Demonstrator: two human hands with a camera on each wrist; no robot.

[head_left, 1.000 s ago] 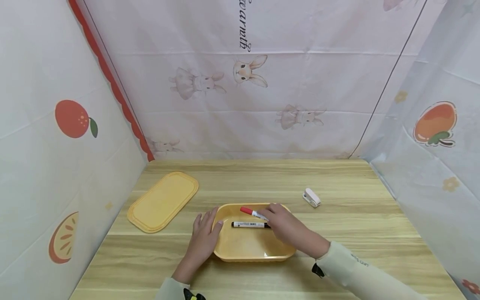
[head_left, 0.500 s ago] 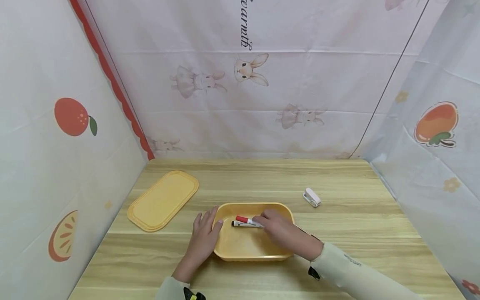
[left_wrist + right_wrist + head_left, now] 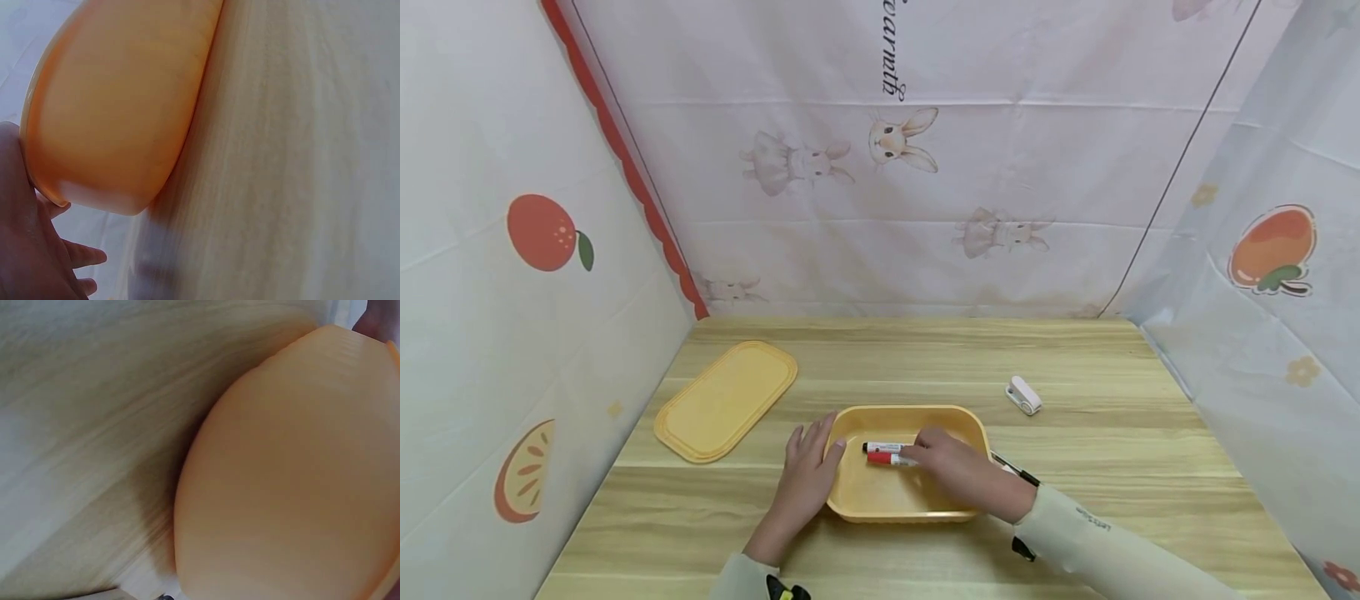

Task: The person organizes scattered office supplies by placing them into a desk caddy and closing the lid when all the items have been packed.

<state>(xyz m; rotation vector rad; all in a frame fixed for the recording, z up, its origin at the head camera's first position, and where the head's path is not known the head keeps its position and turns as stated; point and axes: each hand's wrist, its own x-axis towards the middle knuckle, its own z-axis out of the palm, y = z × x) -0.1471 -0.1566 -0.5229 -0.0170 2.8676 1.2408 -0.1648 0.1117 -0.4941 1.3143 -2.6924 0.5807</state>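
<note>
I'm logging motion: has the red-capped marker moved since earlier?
Yes: toward the near rim of the yellow box; the red-capped marker went from beyond the black-capped marker to its near side.

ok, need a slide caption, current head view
Left hand holds a yellow tray; inside it, right hand pinches a red-capped marker beside a black-capped marker.

Markers (image 3: 880, 458) in box (image 3: 887, 500), lid (image 3: 726, 402) left

A red-capped marker (image 3: 891, 458) and a black-capped white marker (image 3: 883, 447) sit nearly parallel inside the upright yellow box (image 3: 880, 492).
</note>
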